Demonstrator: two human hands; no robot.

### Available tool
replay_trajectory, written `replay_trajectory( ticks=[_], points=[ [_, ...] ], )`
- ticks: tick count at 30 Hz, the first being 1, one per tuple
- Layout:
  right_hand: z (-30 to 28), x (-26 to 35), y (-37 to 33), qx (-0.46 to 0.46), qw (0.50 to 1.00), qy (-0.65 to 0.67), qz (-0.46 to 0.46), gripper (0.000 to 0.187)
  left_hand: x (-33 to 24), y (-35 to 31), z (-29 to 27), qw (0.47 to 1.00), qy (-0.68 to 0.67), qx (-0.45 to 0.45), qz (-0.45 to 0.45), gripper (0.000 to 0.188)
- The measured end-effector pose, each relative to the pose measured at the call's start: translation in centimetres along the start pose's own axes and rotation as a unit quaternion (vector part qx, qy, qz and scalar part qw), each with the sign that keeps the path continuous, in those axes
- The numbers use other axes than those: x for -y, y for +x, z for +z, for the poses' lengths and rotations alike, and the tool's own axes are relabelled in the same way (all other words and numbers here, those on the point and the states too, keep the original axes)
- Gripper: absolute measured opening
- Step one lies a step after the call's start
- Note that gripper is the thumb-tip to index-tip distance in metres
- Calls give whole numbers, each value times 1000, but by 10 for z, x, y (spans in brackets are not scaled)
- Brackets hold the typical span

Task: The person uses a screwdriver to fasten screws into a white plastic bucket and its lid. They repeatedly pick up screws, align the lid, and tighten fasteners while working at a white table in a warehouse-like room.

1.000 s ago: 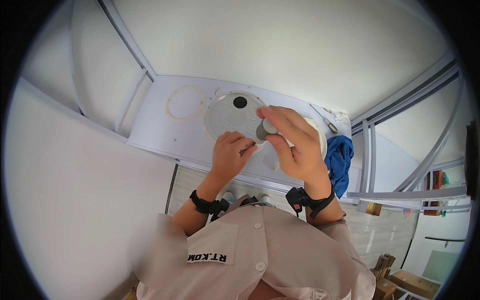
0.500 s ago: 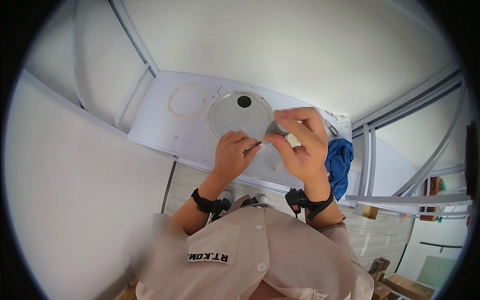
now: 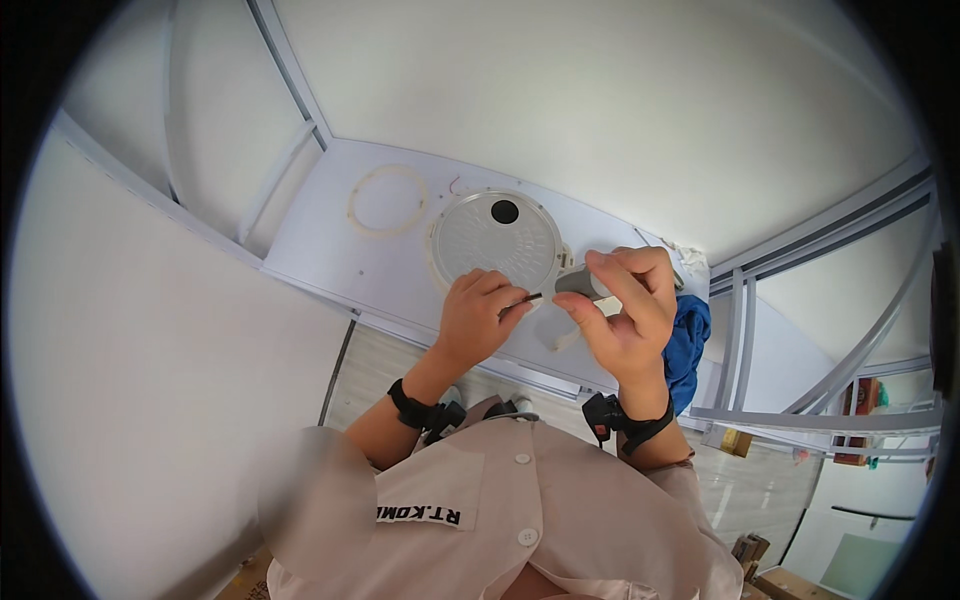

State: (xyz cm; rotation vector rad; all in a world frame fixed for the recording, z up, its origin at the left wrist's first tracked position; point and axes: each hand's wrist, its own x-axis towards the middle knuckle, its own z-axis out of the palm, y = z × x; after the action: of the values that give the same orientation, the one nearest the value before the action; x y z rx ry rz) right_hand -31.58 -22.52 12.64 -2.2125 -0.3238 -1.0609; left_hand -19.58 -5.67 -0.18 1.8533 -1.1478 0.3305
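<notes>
Between the thumb and fingers of my left hand (image 3: pixel 482 318) is a thin dark stick-like piece (image 3: pixel 534 297), its tip pointing right. My right hand (image 3: pixel 632 315) grips a grey cylinder (image 3: pixel 573 288) with a pale end, its fingers curled over the top and the thumb beneath. A small gap parts the stick's tip from the cylinder. Behind my hands lies a round grey disc (image 3: pixel 480 240) with a pale rim, a raised pattern and a black round spot (image 3: pixel 505 212). My left fingers cover part of its near edge.
A pale thin ring (image 3: pixel 389 231) lies left of the disc on the white table (image 3: pixel 320 240). Blue cloth (image 3: pixel 686 345) hangs at the table's right end, near crumpled white material (image 3: pixel 693 258). White panels stand behind and to the left, and a metal frame (image 3: pixel 744 325) to the right.
My hands have drawn apart, opening a gap between the dark stick and the grey cylinder. My right hand has moved lower and rightward. The whole view has shifted slightly.
</notes>
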Motion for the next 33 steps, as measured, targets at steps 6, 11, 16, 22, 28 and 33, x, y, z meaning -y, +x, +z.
replay_trajectory(
  ticks=[6, 11, 16, 22, 28, 33],
  points=[
    [9, 12, 14, -39, 993, 102, 47, 57, 1, 0, -2, 1000, -2, 10, -2, 12],
    [-2, -7, -2, -13, 1000, 10, -6, 52, 0, 1, -1, 1000, -3, 11, -3, 13],
    [1, -4, -2, -42, 999, -5, 31, 52, 2, 0, 1, 1000, -1, 10, -5, 13],
    [-1, -4, 3, 11, 993, 109, 33, 61, -2, 2, -3, 1000, 1, 7, -7, 13],
    [-1, -10, -8, -11, 1000, 2, -16, 62, 1, -1, 1, 1000, 13, 2, -1, 14],
    [3, -4, 3, -2, 995, 97, 6, 60, -1, -1, -1, 1000, 14, 6, 4, 15]
  ],
)
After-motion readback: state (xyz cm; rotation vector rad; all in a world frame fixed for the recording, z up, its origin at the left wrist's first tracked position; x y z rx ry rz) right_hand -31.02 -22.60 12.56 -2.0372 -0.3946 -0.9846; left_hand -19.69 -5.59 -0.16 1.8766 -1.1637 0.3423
